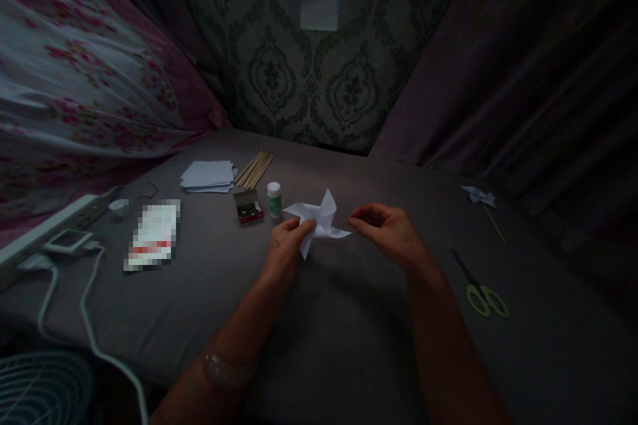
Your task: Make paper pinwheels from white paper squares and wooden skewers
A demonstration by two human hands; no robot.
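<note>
My left hand point(288, 239) pinches a white paper pinwheel point(325, 216) near its centre, thumb on top, its pointed blades spreading outward. To the right of the pinwheel and apart from it, my right hand point(381, 226) has thumb and forefinger pressed together; a tiny dark speck shows at the tips, too small to name. Just beyond my left hand stand a small white bottle with a green label point(274, 200) and an open red box point(248, 207) of small metallic pieces.
Paper sheets point(208, 176) and wooden sticks point(255, 170) lie at the back left. At right are green-handled scissors point(481, 292) and another pinwheel point(479, 196) on a stick. A power strip point(74, 222) with cables, a blurred packet point(153, 234) and a fan point(42, 388) are on the left.
</note>
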